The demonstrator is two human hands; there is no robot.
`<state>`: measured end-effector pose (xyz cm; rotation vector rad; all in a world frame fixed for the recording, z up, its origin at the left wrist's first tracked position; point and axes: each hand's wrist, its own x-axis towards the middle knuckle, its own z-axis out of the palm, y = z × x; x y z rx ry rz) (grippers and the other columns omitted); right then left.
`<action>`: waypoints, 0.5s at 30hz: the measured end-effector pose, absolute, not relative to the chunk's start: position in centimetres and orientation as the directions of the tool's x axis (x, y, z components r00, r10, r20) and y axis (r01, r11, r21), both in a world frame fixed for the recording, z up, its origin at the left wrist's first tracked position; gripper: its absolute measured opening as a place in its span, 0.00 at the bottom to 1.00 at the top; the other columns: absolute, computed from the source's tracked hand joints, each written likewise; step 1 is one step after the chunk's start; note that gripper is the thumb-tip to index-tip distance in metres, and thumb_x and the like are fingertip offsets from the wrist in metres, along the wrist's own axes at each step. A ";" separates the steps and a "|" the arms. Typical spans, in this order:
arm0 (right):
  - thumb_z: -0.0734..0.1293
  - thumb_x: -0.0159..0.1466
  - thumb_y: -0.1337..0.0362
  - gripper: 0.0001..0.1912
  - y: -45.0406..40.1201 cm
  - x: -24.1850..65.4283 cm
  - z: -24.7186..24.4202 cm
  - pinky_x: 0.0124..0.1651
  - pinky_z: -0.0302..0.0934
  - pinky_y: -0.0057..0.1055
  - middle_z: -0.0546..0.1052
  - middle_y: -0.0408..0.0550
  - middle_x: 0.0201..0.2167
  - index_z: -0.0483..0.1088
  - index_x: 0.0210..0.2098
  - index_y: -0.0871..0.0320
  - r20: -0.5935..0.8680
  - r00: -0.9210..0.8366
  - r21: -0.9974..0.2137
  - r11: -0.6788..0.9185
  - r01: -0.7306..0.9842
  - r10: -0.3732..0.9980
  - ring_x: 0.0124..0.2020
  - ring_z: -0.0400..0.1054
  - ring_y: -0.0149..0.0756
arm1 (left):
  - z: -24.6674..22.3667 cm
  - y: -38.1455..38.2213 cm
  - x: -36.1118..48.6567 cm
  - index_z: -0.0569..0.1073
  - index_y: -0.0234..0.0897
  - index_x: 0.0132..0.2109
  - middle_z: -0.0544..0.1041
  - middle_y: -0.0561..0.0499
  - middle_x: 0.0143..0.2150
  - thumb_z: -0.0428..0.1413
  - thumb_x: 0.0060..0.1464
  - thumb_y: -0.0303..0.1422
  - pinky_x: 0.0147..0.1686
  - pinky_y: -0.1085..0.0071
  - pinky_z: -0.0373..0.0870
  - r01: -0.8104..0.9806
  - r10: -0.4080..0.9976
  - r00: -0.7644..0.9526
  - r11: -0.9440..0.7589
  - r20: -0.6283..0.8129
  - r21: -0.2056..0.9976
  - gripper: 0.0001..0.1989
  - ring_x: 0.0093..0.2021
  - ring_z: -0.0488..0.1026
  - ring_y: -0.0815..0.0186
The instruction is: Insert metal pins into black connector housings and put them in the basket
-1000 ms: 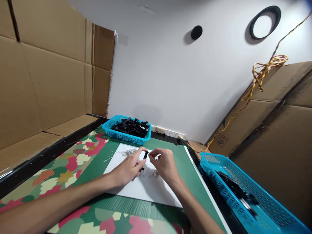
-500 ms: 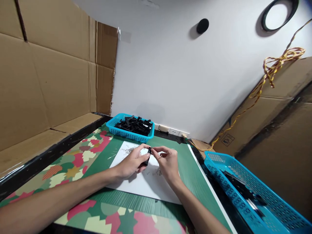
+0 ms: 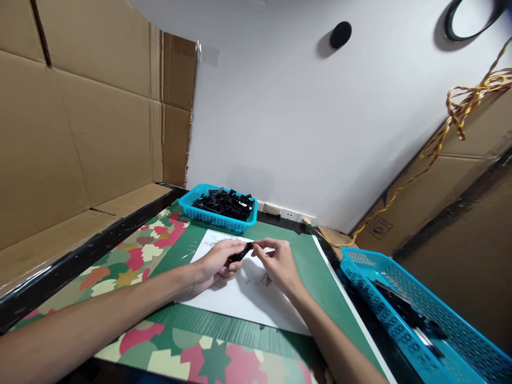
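Between thumb and fingers, my left hand [image 3: 219,262] grips a small black plastic part [image 3: 239,255], its far end pointing up and to the right. My right hand [image 3: 277,260] is pinched closed at that end of the part; whatever tiny piece its fingertips may hold is too small to make out. Both hands are above a white sheet [image 3: 240,298]. Tiny metal-looking bits [image 3: 264,278] lie scattered on the sheet under my right hand, and more are spread at its far left corner, partly hidden behind my left hand.
At the back, a blue basket [image 3: 216,220] is heaped with black plastic parts [image 3: 226,202]. Another blue basket [image 3: 452,314] on the right holds several black pieces. Cardboard [image 3: 100,128] walls off the left side. Yellow wires [image 3: 400,191] run down to sockets [image 3: 290,214] by the wall.
The black part in my left hand has tilted from nearly upright to leaning right. My right fingertips stay by its tip. The whole view has shifted slightly.
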<state>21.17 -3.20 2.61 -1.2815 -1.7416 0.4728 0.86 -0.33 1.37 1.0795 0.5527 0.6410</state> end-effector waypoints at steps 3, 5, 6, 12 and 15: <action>0.71 0.65 0.61 0.14 -3.0 21.6 2.7 0.28 0.68 0.26 0.86 0.52 0.36 0.84 0.48 0.60 0.418 -0.093 -0.722 0.393 0.569 0.904 0.29 0.76 0.36 | 1.3 0.0 0.7 0.69 0.39 0.48 0.57 0.64 0.20 0.59 0.65 0.47 0.18 0.77 0.39 -0.198 0.713 0.694 0.325 -0.102 0.925 0.17 0.16 0.43 0.76; 0.73 0.64 0.62 0.20 -2.9 21.9 2.9 0.25 0.64 0.25 0.86 0.49 0.37 0.81 0.55 0.57 0.409 -0.122 -0.714 0.400 0.575 0.904 0.24 0.71 0.31 | 1.4 0.2 0.5 0.70 0.39 0.48 0.55 0.64 0.20 0.59 0.64 0.48 0.18 0.77 0.40 -0.186 0.714 0.693 0.311 -0.099 0.932 0.17 0.17 0.43 0.75; 0.73 0.64 0.61 0.22 -2.9 22.0 3.0 0.24 0.62 0.24 0.85 0.48 0.36 0.80 0.58 0.56 0.404 -0.140 -0.709 0.406 0.576 0.904 0.22 0.68 0.29 | 1.4 0.3 0.5 0.70 0.39 0.48 0.55 0.64 0.21 0.59 0.64 0.49 0.18 0.77 0.40 -0.177 0.714 0.693 0.300 -0.098 0.937 0.18 0.17 0.43 0.75; 0.73 0.66 0.59 0.13 -3.2 22.3 3.5 0.26 0.62 0.26 0.85 0.46 0.36 0.84 0.47 0.54 0.377 -0.228 -0.672 0.435 0.600 0.897 0.22 0.66 0.28 | 1.3 0.5 0.2 0.72 0.38 0.48 0.56 0.64 0.21 0.57 0.63 0.53 0.19 0.76 0.43 -0.045 0.710 0.700 0.156 -0.080 0.987 0.22 0.17 0.44 0.75; 0.72 0.66 0.62 0.09 -3.3 22.6 3.6 0.28 0.63 0.27 0.86 0.46 0.37 0.85 0.44 0.53 0.370 -0.249 -0.646 0.440 0.623 0.895 0.23 0.68 0.30 | 1.5 0.3 0.1 0.73 0.35 0.55 0.63 0.60 0.22 0.49 0.67 0.57 0.18 0.75 0.47 0.043 0.732 0.681 -0.010 -0.022 0.999 0.29 0.16 0.49 0.73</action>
